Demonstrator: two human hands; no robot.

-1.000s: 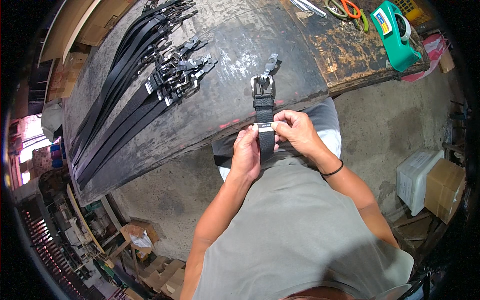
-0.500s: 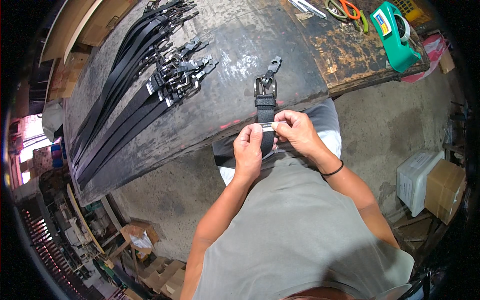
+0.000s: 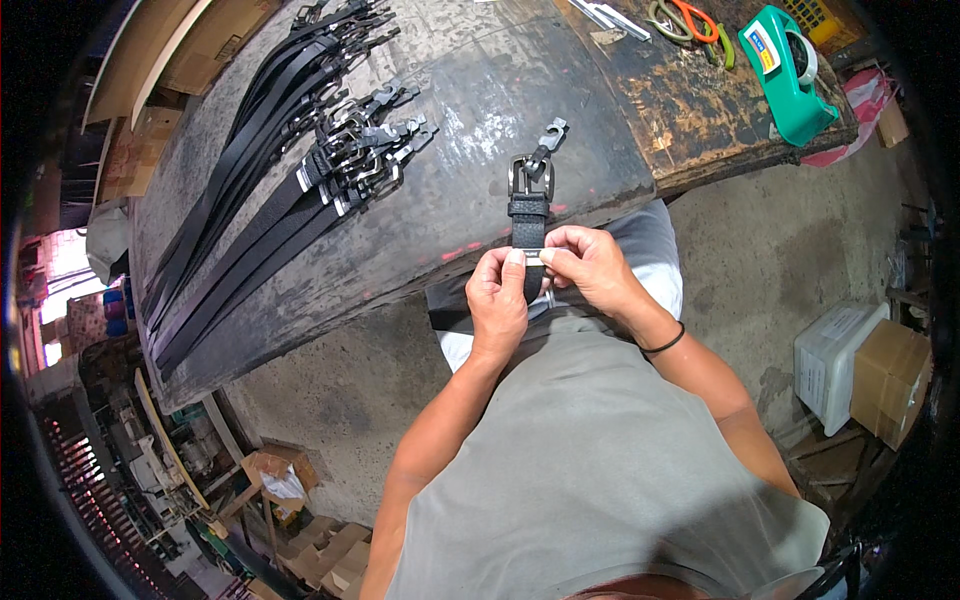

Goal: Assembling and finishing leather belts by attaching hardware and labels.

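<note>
A black leather belt lies with its metal buckle on the dark table, the strap hanging over the front edge toward me. Beyond the buckle a grey plastic hanger hook is attached. Across the strap runs a narrow white printed label. My left hand pinches the belt and the label's left end, thumb on top. From the other side my right hand grips the belt at the label's right end, thumb and forefinger pressed together. The fingers beneath the strap are partly hidden.
Piles of black belts with buckles and hooks cover the left part of the table. At the far right are a green tape dispenser and orange-handled scissors. A plastic bin and a cardboard box stand right.
The label's right end, which stuck out past the strap, now lies folded at the belt's edge under my right thumb. Both hands stay close to the same spot.
</note>
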